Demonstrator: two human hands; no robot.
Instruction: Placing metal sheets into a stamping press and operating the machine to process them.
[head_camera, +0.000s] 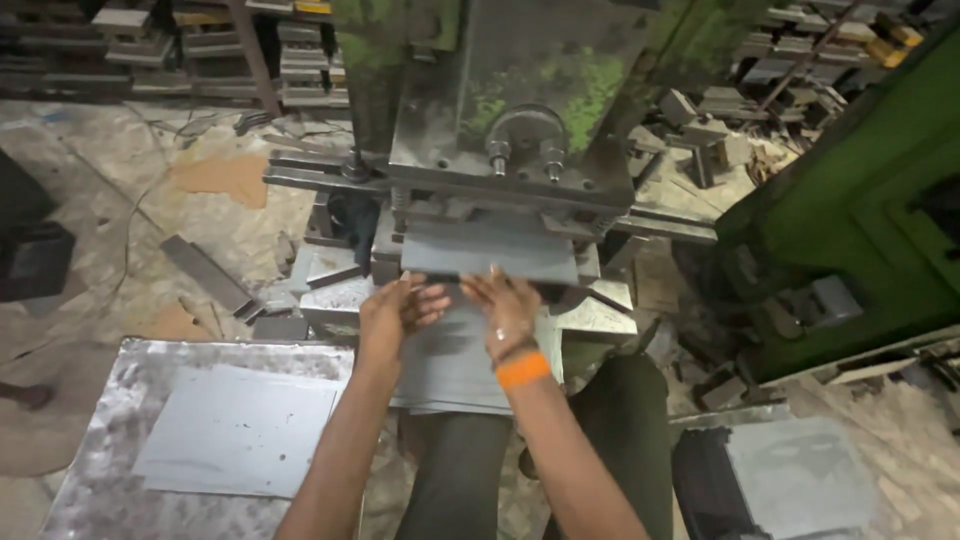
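Note:
A grey metal sheet (490, 250) lies in the bed of a worn green press (530, 90), under its ram. My left hand (398, 310) and my right hand (507, 305) both press on the sheet's near edge, fingers spread forward. An orange band circles my right wrist. Below my hands, a stack of similar grey sheets (450, 370) rests over my lap.
A metal table (110, 490) at the lower left carries a flat grey sheet (235, 430). Another sheet (800, 475) lies on a dark stack at the lower right. A second green machine (860, 210) stands on the right. Metal bars and scrap litter the floor (210, 270).

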